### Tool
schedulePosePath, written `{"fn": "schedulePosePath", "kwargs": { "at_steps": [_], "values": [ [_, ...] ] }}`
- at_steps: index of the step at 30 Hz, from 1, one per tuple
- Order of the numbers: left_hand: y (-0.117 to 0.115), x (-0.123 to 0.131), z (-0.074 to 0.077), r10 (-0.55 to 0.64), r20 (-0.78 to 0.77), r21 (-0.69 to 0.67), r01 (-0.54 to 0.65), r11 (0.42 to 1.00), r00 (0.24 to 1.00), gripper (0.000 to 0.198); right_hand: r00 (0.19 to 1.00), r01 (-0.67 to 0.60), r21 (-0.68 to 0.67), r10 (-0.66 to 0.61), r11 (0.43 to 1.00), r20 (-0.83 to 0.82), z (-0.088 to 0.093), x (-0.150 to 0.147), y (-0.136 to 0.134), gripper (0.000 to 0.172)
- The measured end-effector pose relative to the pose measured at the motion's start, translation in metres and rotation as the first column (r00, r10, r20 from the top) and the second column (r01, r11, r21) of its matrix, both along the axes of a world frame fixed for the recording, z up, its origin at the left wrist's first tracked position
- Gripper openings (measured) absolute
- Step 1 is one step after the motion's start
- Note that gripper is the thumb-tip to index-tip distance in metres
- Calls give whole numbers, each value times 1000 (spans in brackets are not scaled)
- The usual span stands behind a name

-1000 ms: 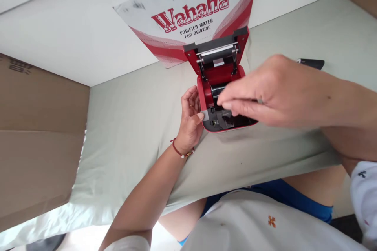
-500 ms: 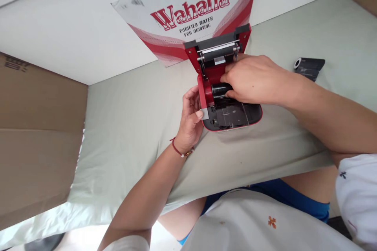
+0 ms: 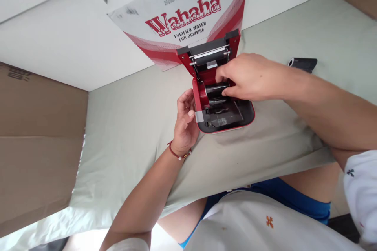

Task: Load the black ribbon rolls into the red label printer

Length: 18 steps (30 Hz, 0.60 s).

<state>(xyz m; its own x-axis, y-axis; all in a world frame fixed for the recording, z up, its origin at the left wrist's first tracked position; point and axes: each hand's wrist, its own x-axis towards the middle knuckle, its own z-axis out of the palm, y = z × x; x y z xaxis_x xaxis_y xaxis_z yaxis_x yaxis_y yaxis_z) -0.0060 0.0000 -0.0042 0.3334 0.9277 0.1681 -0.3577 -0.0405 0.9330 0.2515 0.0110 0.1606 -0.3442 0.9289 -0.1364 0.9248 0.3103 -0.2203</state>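
Apparently partway: black roll (image 3: 214, 91) lay inside the red printer (image 3: 203, 97), lid (image 3: 207, 48) unclosed. My right grip (image 3: 253, 76) pinched the roll's end; my left grip (image 3: 185, 125) curled at the printer's side, whether clamped, unclear.

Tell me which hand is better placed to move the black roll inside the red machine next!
Probably the right hand: its fingers are at the black roll inside the open red machine. The left hand is at the machine's side, away from the roll, so it seems better placed for steadying.
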Motion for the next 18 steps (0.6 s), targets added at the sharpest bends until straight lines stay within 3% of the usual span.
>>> {"fn": "schedulePosePath", "kwargs": {
  "at_steps": [4,7,10,14,16,18],
  "values": [
    [1,0,0,16,-14,-9,-16,1000,1000,61,995,98,-33,-98,995,13,47,19,-16,28],
    [2,0,-2,19,-30,-30,-20,999,999,58,968,225,27,-226,974,105,65,48,-14,27],
    [3,-1,-5,14,-29,-52,-16,999,999,55,946,303,-67,-291,950,145,57,74,3,37],
    [3,0,-5,31,-24,-64,-33,997,999,52,969,224,-248,-188,942,163,26,83,25,42],
    [3,1,-4,40,-23,-63,-41,997,999,53,965,218,-250,-171,943,198,13,84,33,43],
    [2,2,-2,40,-19,-68,-42,997,999,52,931,303,-233,-235,924,279,5,94,40,44]
  ]
}}
